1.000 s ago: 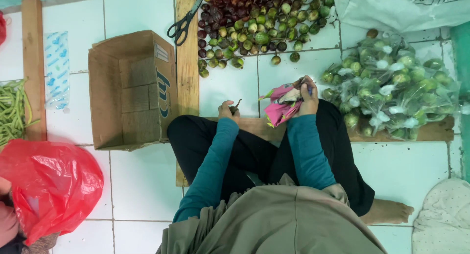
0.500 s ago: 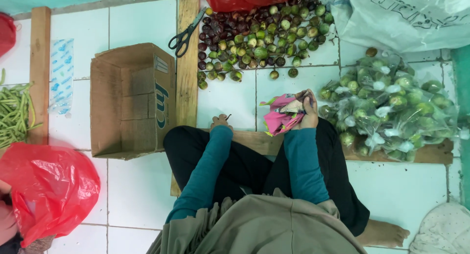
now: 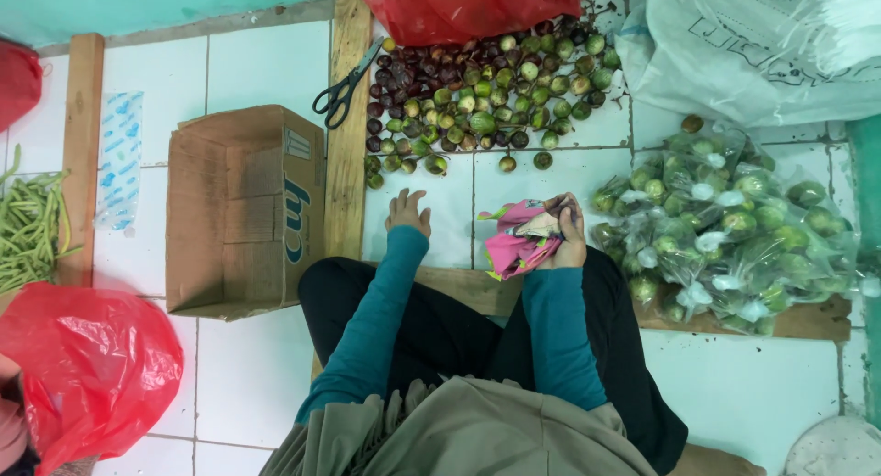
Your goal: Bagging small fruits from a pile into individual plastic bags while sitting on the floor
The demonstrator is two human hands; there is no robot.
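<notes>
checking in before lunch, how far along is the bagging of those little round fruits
Done: a heap of filled clear bags sits on the right. In hand: the right hand holds a pink bundle, apparently folded plastic bags; the left hand is spread open, reaching toward the loose fruit. Left: that big pile of green and dark purple fruit on the tiles is unbagged, so perhaps about half remains.

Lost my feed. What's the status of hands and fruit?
Left hand open, reaching toward fruit pile. Right hand grips pink bag. Nothing between.
</notes>
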